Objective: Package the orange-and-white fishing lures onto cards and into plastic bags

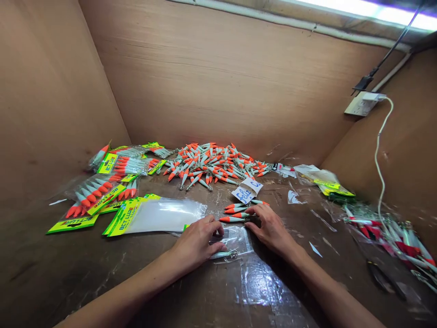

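My left hand [200,241] rests on a clear plastic bag [244,239] with its fingers curled over it. Its thumb touches a pale fishing lure [220,255] at the bag's near edge; the lure's hooks point right and its front end is under the hand. Whether this lure lies inside the bag I cannot tell. My right hand [271,230] reaches over a short row of orange-and-white fishing lures [234,219]. Thumb and fingers are apart around the hooked ends, and no firm grip shows. A torn paper with blue writing [244,195] lies just beyond them.
A big heap of orange-and-white lures [211,161] lies against the back wall. Packed lures [99,189] and a stack of empty header bags [153,216] are at left. On the right are pliers [385,280], more lures [392,237], packets [329,184] and a hanging white cable [377,159].
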A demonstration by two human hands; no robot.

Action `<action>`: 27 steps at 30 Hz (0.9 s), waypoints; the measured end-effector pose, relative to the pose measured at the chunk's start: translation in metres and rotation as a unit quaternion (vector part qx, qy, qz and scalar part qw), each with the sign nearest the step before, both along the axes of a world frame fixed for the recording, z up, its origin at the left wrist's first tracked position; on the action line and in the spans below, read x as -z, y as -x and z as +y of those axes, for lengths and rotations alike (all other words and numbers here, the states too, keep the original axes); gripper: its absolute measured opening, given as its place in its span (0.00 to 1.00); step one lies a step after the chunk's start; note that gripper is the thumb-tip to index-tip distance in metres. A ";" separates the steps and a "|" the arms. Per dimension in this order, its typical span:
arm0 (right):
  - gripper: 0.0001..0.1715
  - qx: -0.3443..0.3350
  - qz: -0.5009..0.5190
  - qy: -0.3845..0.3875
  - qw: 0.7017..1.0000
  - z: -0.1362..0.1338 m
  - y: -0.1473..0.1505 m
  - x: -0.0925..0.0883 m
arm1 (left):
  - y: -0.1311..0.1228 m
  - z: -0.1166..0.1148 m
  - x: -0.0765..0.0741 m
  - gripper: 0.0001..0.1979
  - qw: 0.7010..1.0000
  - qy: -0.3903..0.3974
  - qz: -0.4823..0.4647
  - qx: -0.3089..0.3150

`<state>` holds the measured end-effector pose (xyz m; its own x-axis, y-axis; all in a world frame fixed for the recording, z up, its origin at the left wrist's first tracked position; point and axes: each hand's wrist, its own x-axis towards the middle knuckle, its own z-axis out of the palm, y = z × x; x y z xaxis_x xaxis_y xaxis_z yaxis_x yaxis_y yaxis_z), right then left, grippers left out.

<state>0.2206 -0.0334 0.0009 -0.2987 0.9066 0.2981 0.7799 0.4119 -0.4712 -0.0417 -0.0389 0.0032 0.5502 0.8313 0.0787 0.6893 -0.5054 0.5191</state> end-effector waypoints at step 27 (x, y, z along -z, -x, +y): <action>0.09 0.076 0.020 0.041 0.996 -0.011 -0.052 -0.037 | -0.004 0.000 -0.002 0.03 0.999 -0.032 -0.029 -0.006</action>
